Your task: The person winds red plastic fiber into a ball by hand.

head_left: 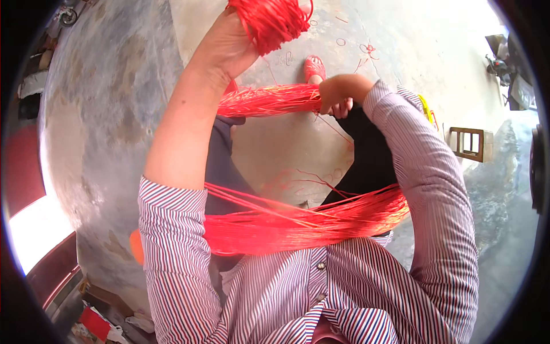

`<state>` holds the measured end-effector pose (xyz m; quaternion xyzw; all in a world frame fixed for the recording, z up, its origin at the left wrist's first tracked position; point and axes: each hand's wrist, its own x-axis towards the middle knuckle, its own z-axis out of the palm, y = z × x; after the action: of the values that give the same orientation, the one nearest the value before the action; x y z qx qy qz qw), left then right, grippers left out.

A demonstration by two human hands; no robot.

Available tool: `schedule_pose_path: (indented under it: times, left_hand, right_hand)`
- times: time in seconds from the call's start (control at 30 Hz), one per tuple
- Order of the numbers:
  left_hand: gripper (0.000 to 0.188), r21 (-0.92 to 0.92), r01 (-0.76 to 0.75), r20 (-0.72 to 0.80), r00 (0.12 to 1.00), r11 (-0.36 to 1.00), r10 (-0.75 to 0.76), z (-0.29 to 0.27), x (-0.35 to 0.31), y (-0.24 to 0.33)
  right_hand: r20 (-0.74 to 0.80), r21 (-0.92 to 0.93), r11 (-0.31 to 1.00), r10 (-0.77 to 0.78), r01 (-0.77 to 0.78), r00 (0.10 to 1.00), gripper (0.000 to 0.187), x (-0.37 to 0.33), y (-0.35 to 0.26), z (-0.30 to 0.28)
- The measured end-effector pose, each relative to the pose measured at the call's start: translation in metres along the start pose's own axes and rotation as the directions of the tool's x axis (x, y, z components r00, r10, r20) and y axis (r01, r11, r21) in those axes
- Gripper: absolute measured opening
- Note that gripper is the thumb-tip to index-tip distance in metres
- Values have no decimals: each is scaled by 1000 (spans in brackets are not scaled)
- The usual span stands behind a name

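Observation:
My left hand (226, 49) is raised at the top of the view, closed around a wound bundle of red cord (272, 26). A large skein of thin red cord (303, 226) is stretched in a loop around my knees. Its near side sags across my lap, with a few strands running slantwise above the rest. The far side of the loop lies between my knees, and my right hand (338, 97) is closed on its right end, fingers curled under. My left forearm hides part of the skein's left end.
Scraps of red cord (369, 51) lie on the concrete floor ahead, near my foot in a red sandal (314, 67). A small wooden stool (484, 144) stands at the right. Boxes and papers (97, 324) are at the lower left.

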<state>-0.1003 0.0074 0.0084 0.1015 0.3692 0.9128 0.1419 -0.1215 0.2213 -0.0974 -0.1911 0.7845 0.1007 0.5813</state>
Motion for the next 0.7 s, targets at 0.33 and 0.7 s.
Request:
schedule_pose_path:
  times: [0.33, 0.7]
  left_hand:
    - [27, -11, 28, 42, 999, 1000, -28, 9, 4, 3]
    - [22, 23, 11, 75, 997, 1000, -13, 1, 3, 2]
  right_hand:
    - [188, 248, 951, -233, 183, 954, 38, 80, -68, 147]
    - [-249, 180, 976, -78, 125, 965, 32, 75, -19, 151]
